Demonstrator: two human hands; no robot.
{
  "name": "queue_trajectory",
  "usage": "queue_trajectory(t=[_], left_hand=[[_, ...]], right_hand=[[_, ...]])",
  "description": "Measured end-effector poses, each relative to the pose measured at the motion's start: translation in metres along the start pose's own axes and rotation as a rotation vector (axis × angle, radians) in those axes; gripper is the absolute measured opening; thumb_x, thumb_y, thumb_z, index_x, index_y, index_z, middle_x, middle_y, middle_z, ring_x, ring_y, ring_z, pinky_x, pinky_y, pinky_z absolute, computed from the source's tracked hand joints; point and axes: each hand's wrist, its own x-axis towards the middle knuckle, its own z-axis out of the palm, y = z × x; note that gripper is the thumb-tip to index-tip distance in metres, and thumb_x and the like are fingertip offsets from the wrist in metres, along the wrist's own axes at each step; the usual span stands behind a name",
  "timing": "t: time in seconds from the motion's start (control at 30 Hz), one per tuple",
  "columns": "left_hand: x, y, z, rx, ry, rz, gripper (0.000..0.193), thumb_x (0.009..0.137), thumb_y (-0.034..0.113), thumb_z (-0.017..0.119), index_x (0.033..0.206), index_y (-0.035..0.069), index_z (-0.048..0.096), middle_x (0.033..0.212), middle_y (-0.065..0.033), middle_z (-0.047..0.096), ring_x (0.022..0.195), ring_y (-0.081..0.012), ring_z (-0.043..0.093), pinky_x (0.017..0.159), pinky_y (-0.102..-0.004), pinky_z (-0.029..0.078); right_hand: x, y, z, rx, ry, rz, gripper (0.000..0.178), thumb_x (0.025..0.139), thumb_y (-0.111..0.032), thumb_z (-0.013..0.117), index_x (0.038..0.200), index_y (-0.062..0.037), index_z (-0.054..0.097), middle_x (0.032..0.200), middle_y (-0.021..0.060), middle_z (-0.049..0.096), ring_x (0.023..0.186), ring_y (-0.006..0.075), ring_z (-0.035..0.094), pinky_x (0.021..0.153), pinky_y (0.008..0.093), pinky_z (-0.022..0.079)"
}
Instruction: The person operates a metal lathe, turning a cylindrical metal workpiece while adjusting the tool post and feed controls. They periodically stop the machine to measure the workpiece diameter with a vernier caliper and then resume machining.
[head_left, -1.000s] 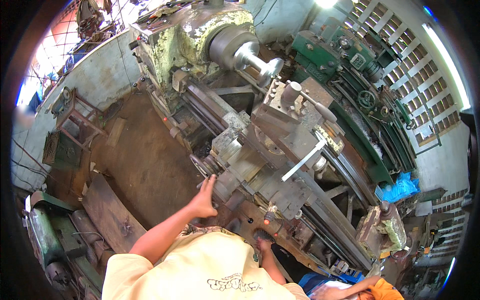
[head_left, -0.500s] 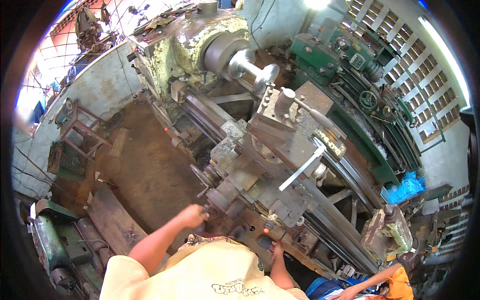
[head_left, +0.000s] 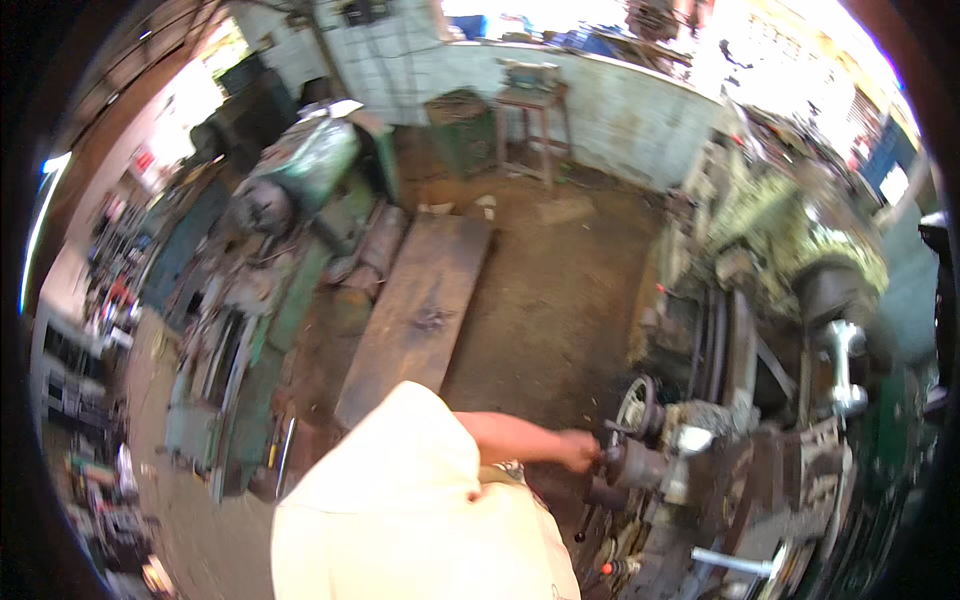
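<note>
My left hand point(head_left: 578, 452) is closed at the lathe's cross-slide, its fingers round a small crank handle point(head_left: 601, 456) that they mostly hide. Beside it is a round drum point(head_left: 637, 466) of the slide, and a handwheel point(head_left: 638, 405) stands just beyond. A shiny spool-shaped metal workpiece point(head_left: 845, 368) sticks out of the lathe's chuck point(head_left: 838, 288). Across the carriage lies a vernier caliper point(head_left: 730, 562), apart from my hand. My right hand is out of view. Much of the picture is smeared by motion.
A wide plank point(head_left: 420, 320) lies on the brown floor to the left. Beyond it stands a green machine point(head_left: 305, 165). A small stool point(head_left: 545, 145) and a green box point(head_left: 461, 130) are by the far wall. An orange-tipped lever point(head_left: 608, 568) juts from the lathe's front.
The view has swung to the left, so the lathe now sits at the right. My left hand stays at the crank handle. My right hand and the other person have left the picture.
</note>
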Motion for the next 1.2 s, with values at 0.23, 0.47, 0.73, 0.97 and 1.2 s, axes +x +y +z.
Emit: queue_trajectory(t=[0.23,0.47,0.73,0.97,1.2], left_hand=[[-0.002,0.014,-0.01,0.101,0.134,-0.293,0.024,0.077,0.014,0.067,0.093,0.0,0.078,0.099,-0.024,0.076,0.093,-0.0419,0.075,0.078,-0.049,0.06],[0.003,0.044,-0.01,0.19,-0.242,-0.431,0.027,0.087,0.024,0.07,0.102,0.003,0.079,0.102,-0.0242,0.075,0.094,-0.04,0.075,0.084,-0.0507,0.058],[0.012,-0.003,0.028,0.132,-0.419,-0.339,0.036,0.088,0.028,0.073,0.112,0.002,0.077,0.116,-0.0278,0.073,0.11,-0.0444,0.071,0.097,-0.0499,0.054],[0.029,-0.046,0.041,0.38,-0.134,-0.303,0.031,0.083,0.024,0.077,0.105,0.002,0.078,0.092,-0.0266,0.074,0.088,-0.0423,0.073,0.082,-0.0486,0.058],[0.025,-0.025,0.0,0.149,-0.244,-0.383,0.026,0.083,0.025,0.074,0.095,0.003,0.079,0.093,-0.0272,0.074,0.086,-0.0394,0.075,0.079,-0.0482,0.057]], right_hand=[[0.006,-0.005,0.004,0.663,-0.322,0.237,0.037,0.095,-0.043,0.066,0.094,-0.0059,0.064,0.103,0.0134,0.07,0.106,0.0294,0.066,0.092,0.0467,0.052],[0.01,0.053,0.002,0.93,-0.289,0.453,0.03,0.095,-0.039,0.068,0.084,-0.0122,0.06,0.098,0.0103,0.066,0.115,0.0307,0.061,0.104,0.049,0.049],[0.043,0.076,0.029,1.223,-0.362,0.603,0.04,0.095,-0.035,0.068,0.07,-0.0104,0.05,0.078,0.012,0.054,0.106,0.0369,0.057,0.091,0.0577,0.053],[0.034,0.088,0.036,1.225,-0.273,0.56,0.032,0.091,-0.031,0.073,0.078,-0.0118,0.052,0.091,0.01,0.055,0.107,0.0373,0.058,0.08,0.0538,0.053],[0.037,0.095,0.032,1.313,-0.299,0.593,0.033,0.091,-0.034,0.074,0.085,-0.0087,0.054,0.09,0.0089,0.061,0.095,0.034,0.067,0.085,0.0504,0.054]])
